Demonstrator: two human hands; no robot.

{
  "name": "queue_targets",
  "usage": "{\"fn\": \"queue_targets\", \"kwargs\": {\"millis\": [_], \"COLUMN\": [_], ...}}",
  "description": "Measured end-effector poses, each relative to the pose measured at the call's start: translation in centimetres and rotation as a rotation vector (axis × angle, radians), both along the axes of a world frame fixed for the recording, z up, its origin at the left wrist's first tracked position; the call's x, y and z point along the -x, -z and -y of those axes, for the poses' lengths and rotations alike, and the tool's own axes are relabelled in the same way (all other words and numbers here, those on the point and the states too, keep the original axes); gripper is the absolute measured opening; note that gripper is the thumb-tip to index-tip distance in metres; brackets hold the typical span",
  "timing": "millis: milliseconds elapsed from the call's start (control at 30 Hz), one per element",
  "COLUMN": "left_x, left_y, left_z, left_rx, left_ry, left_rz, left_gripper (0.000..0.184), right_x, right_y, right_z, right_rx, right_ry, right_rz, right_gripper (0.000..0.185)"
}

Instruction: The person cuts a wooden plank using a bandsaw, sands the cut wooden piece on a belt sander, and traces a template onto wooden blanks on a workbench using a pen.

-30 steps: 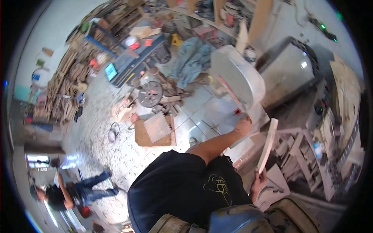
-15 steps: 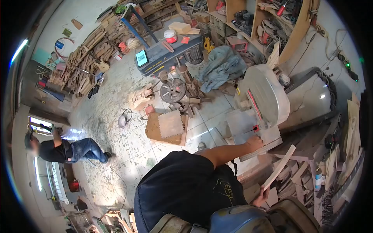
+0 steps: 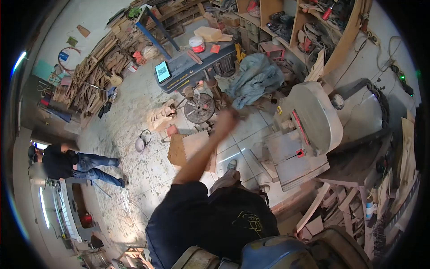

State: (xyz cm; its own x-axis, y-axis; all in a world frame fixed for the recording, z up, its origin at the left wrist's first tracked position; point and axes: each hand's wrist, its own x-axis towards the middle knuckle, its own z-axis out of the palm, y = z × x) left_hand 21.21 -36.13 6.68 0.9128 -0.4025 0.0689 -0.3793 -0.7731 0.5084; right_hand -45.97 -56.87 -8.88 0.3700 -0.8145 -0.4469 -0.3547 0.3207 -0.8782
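My left arm stretches forward over the floor, and my left hand (image 3: 227,120) is smeared by motion. It appears in front of the floor between the round slotted metal wheel (image 3: 199,107) and the grey-green cloth (image 3: 255,78); its fingers cannot be made out. My right hand is out of sight. A pale curved wooden strip (image 3: 313,207) slants at the lower right above offcuts, its lower end near the dark gear at the bottom edge. Right of my left hand stands a band saw (image 3: 316,116) with a rounded cover and a flat table (image 3: 289,154).
A dark toolbox (image 3: 188,74) bears a phone (image 3: 162,71), a tub (image 3: 196,43) and wood blocks. A foam mat and brown board (image 3: 179,150) lie on the floor. Wood scraps (image 3: 354,206) fill a rack at right. Another person (image 3: 85,168) stands at left.
My left hand has left the board at the band saw table and swung left. My right hand has gone out of view; the curved strip sits lower. The other person's arms have come down.
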Motion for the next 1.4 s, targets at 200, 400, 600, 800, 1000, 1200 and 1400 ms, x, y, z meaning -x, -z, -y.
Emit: {"fn": "queue_targets", "kwargs": {"millis": [200,400,600,800,1000,1200,1400], "left_x": [-23.6,-44.7,-54.1,-47.3,-38.2,-18.9,-4.7], "left_y": [-11.9,-5.4,-2.3,-4.6,-8.6,-7.9,3.8], "left_z": [-11.0,-19.1,-21.3,-19.9,-16.7,-9.5,-2.1], "left_rx": [-0.007,-0.332,-0.754,-0.454,-0.232,0.197,0.364], "left_ry": [-0.232,-0.066,0.184,-0.051,-0.101,0.301,0.436], "left_rz": [0.413,0.485,0.22,0.259,0.729,0.698,0.009], "left_gripper": [0.022,0.028,0.037,0.053,0.046,0.026,0.036], "right_x": [-1.1,-9.9,-11.9,-17.4,-19.5,-19.6,-18.8], "right_y": [-2.7,-8.1,-6.6,-9.3,-9.3,-8.6,-6.3], "right_z": [-5.4,-14.5,-16.3,-12.5,-7.1,-1.3,3.1], "right_rx": [0.016,0.159,0.449,0.62,0.629,0.685,0.736], "right_ry": [-0.142,-0.001,-0.073,-0.231,-0.263,-0.375,-0.491], "right_rz": [-0.295,-0.181,-0.109,-0.585,-0.586,-0.435,-0.393], "right_gripper": [0.051,0.052,0.056,0.054,0.053,0.057,0.057]}}
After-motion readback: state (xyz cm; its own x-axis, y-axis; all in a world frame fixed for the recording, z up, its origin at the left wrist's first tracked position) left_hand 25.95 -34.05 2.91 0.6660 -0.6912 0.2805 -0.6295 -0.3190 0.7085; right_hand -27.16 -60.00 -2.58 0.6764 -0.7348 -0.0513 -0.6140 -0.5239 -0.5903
